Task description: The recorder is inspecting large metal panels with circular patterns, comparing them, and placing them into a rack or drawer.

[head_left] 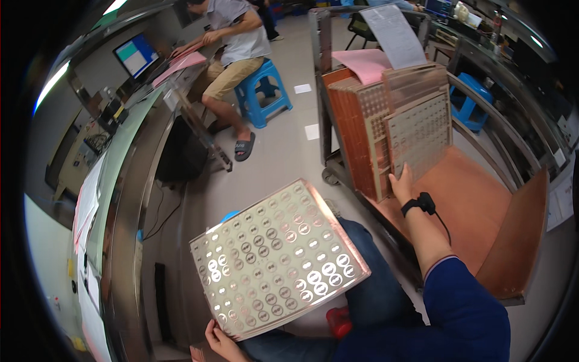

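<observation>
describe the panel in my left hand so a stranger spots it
Find the metal cart at right, loaded with standing panels. Left of it, over your lap, your left hand holds a ring-patterned panel by its near corner. Unlike those, it is off the cart.

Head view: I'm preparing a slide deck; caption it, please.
Left hand holds a circle-patterned panel near one corner; right hand touches a similar panel upright on a cart.

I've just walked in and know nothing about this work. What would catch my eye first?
Probably the shiny panel covered in round patterns, held over the lap, the left hand at its near corner. Next, at right, the upright stack of panels on a metal cart, the right hand at its front. Beyond, top centre-left, a bright blue stool.
</observation>
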Demonstrator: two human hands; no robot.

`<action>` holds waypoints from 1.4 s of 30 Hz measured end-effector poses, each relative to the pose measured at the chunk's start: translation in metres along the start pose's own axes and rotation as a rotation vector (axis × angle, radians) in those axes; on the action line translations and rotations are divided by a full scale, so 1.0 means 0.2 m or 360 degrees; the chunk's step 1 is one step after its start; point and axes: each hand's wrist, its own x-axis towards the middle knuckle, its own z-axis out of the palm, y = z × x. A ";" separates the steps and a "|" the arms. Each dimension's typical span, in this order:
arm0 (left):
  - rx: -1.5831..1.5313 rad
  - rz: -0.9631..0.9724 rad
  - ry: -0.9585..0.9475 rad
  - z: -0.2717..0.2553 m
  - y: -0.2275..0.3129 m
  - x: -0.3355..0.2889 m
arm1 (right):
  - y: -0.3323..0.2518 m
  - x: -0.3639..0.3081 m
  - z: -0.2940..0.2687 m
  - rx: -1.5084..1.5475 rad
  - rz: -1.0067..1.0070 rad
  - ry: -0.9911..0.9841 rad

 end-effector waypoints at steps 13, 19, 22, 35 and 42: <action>0.0292 -0.0163 -0.0153 -0.03 -0.03 0.04 | -0.87 -0.84 -0.22 0.0452 -0.0930 -0.0966; 0.0565 -0.0042 -0.0081 -0.04 0.18 -0.01 | -0.86 -0.84 -0.20 0.0434 -0.1001 -0.0961; 0.0022 -0.0014 -0.0103 -0.06 0.29 -0.03 | -0.85 -0.81 -0.19 0.0653 -0.0864 -0.1057; -0.1109 -0.0305 -0.0370 0.03 0.38 -0.15 | -0.65 -0.57 -0.38 0.2367 0.0707 -0.1629; -0.1661 -0.0355 -0.0454 0.05 0.46 -0.16 | -0.71 -0.69 -0.44 0.2368 0.0866 -0.1608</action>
